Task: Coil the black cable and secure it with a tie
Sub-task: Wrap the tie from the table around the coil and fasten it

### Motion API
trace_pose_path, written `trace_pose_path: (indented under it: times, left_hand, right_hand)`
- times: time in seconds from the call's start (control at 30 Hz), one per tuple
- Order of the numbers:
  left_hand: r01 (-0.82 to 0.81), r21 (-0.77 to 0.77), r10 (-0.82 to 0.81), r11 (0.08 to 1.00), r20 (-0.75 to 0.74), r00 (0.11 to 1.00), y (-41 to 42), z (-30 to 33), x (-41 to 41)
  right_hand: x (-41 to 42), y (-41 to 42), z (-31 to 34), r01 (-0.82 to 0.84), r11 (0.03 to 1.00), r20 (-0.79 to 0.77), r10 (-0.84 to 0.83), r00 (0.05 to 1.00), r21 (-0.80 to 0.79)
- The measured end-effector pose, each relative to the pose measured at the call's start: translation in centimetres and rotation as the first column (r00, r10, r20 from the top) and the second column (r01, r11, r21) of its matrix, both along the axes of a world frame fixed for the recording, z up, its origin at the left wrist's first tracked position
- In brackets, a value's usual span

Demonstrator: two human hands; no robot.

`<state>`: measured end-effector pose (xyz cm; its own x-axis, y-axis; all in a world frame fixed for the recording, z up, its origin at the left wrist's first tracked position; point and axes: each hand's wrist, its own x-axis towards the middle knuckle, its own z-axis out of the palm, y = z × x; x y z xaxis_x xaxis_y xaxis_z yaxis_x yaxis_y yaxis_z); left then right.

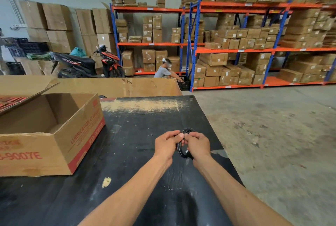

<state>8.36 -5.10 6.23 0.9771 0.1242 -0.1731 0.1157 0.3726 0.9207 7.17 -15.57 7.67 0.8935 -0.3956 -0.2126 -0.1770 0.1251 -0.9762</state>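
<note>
Black tabletop (pixel 145 116): L hand (pixel 166 144) & R hand (pixel 198 145) grip coiled cable (pixel 182 150) (open carton (pixel 54 134) left).

Coiled black cable (pixel 182 150), upright between hands

An open carton (pixel 54 131) blocks the left side of the black counter (pixel 138 153), its flap raised. A cardboard wall (pixel 116 86) closes the far edge. Between carton and right edge the counter lies bare; beyond that edge, open concrete floor (pixel 272 134) stretches to the racks (pixel 236 51).
</note>
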Motion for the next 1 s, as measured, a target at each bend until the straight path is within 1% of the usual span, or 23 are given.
trace_pose_path:
  times: [0.07, 0.13, 0.23, 0.3, 0.4, 0.47, 0.5, 0.57, 0.6, 0.63, 0.7, 0.77, 0.83, 0.93, 0.97, 1.0]
  left_hand:
    - [-0.022, 0.043, 0.022, 0.999, -0.001, 1.0, 0.5, 0.2, 0.1]
    - [-0.039, 0.092, 0.039, 0.995, -0.004, 0.999, 1.1, 0.3, 0.2]
    - [-0.019, 0.137, 0.021, 0.99, -0.013, 1.0, 1.8, 0.2, 0.2]
    - [0.001, 0.123, 0.001, 0.992, -0.018, 1.0, 2.0, 0.1, 0.3]
    - [0.037, 0.101, -0.033, 0.994, -0.036, 0.999, 2.0, 0.2, 0.2]
    - [0.069, 0.133, -0.066, 0.989, -0.025, 0.997, 1.9, 0.2, 0.2]
    - [0.088, 0.154, -0.087, 0.984, -0.012, 0.996, 1.9, 0.1, 0.1]
    - [0.12, 0.192, -0.125, 0.974, 0.015, 0.992, 1.8, 0.2, -0.1]
    - [0.134, 0.208, -0.142, 0.969, 0.027, 0.989, 1.8, 0.2, -0.2]
    - [0.145, 0.223, -0.156, 0.964, 0.035, 0.987, 1.9, 0.3, -0.2]
    - [0.162, 0.26, -0.178, 0.952, 0.037, 0.983, 2.2, 0.4, -0.4]
    - [0.186, 0.294, -0.202, 0.938, 0.025, 0.979, 2.6, 0.5, -0.5]
    - [0.213, 0.324, -0.23, 0.922, 0.016, 0.973, 2.9, 0.6, -0.6]
    - [0.258, 0.362, -0.277, 0.896, 0.002, 0.961, 3.2, 0.6, -0.9]
    - [0.274, 0.379, -0.296, 0.884, -0.001, 0.955, 3.3, 0.6, -0.9]
    - [0.29, 0.394, -0.314, 0.872, -0.002, 0.949, 3.5, 0.6, -1.0]
  right_hand:
    - [0.0, -0.4, 0.2, -0.073, 0.997, 0.004, 0.073, 0.997, -0.031]
    - [-0.2, -1.1, 0.5, -0.156, 0.983, 0.02, 0.159, 0.987, -0.1]
    - [-0.4, -2.2, 1.1, -0.246, 0.922, 0.052, 0.273, 0.961, -0.298]
    - [-0.4, -2.8, 1.3, -0.299, 0.847, 0.058, 0.359, 0.932, -0.439]
    - [-0.6, -3.3, 1.4, -0.342, 0.693, 0.021, 0.458, 0.889, -0.634]
    - [-0.6, -3.5, 1.3, -0.317, 0.582, 0.016, 0.494, 0.869, -0.749]
    - [-0.6, -3.6, 1.2, -0.287, 0.495, 0.016, 0.52, 0.854, -0.82]
    - [-0.5, -3.6, 1.1, -0.209, 0.282, -0.004, 0.586, 0.81, -0.936]
    - [-0.5, -3.7, 1.1, -0.173, 0.194, -0.021, 0.605, 0.796, -0.966]
    - [-0.5, -3.7, 1.1, -0.144, 0.135, -0.031, 0.615, 0.788, -0.98]
    - [-0.8, -4.1, 1.1, -0.077, 0.089, -0.002, 0.637, 0.771, -0.993]
    - [-1.3, -4.3, 1.1, 0.012, 0.048, 0.042, 0.69, 0.722, -0.999]
    - [-1.5, -4.5, 1.1, 0.074, -0.045, 0.016, 0.744, 0.668, -0.996]
    - [-1.5, -4.5, 1.7, 0.042, -0.183, -0.119, 0.781, 0.613, -0.982]
    - [-1.5, -4.6, 2.0, 0.006, -0.205, -0.161, 0.785, 0.598, -0.979]
    - [-1.5, -4.8, 2.2, -0.028, -0.2, -0.179, 0.794, 0.581, -0.979]
